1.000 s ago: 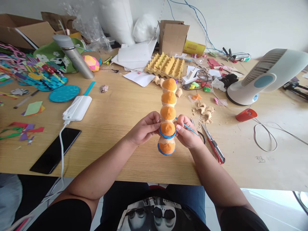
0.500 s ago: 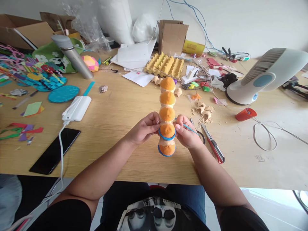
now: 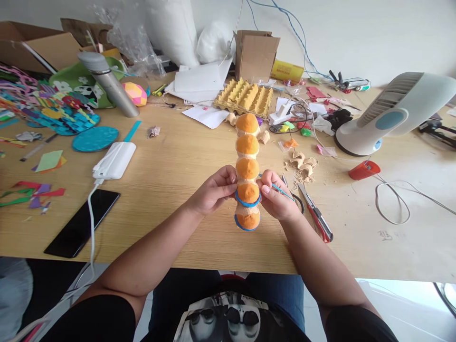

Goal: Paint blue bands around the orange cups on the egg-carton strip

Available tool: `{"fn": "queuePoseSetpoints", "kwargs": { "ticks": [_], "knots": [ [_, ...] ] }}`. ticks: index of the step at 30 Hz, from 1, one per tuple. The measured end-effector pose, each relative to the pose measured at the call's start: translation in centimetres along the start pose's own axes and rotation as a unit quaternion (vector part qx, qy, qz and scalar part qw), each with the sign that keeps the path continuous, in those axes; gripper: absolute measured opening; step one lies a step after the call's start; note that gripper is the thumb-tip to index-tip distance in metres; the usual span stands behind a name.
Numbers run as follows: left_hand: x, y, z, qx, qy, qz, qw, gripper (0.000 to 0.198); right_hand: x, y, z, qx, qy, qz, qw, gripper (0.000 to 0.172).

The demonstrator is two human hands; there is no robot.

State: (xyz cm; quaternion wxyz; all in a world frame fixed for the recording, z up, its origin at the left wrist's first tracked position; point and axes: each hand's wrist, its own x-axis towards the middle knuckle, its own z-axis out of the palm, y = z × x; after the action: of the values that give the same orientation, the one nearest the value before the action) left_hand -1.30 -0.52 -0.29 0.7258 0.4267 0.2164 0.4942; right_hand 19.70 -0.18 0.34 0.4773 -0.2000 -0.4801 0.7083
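Observation:
Between my hands is a strip of egg carton [image 3: 248, 168] whose row of cups is covered in orange clay. Thin blue clay rings the base of the nearest cup, and a blue clay strip [image 3: 248, 204] curves around the one above it. My left hand [image 3: 214, 191] pinches the carton's left edge, its fingers closed. On the other side, my right hand [image 3: 276, 195] is closed, thumb and forefinger at the end of the blue strip near the second cup. The loose tail of that blue strip [image 3: 283, 191] runs across my right fingers.
Right of my hands lie a box cutter [image 3: 317, 213], partly hidden scissors [image 3: 298, 203] and carton scraps [image 3: 302, 164]. Behind stands a yellow egg tray [image 3: 244, 97]. A fan [image 3: 392, 114] is at the right; a power bank [image 3: 114, 159] and a phone [image 3: 81, 224] are at the left.
Almost nothing differs. Both hands keep their hold on the carton strip and the blue clay; the whole view has shifted very slightly.

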Motion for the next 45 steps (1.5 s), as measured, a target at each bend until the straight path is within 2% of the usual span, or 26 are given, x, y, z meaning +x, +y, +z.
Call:
{"fn": "queuePoseSetpoints", "kwargs": {
  "ticks": [10,23,45],
  "knots": [
    [0.22,0.94,0.2,-0.044,0.005,0.0,0.999,0.041,0.34,0.25,-0.01,0.006,0.002,-0.004,1.0,0.058],
    [0.46,0.44,0.27,-0.021,0.025,0.024,0.999,0.051,0.52,0.08,0.17,0.005,0.033,-0.016,0.999,0.061],
    [0.55,0.13,0.49,0.012,0.036,0.061,0.997,0.05,0.6,0.45,-0.21,-0.008,0.035,-0.019,0.999,0.06]
  ]
}}
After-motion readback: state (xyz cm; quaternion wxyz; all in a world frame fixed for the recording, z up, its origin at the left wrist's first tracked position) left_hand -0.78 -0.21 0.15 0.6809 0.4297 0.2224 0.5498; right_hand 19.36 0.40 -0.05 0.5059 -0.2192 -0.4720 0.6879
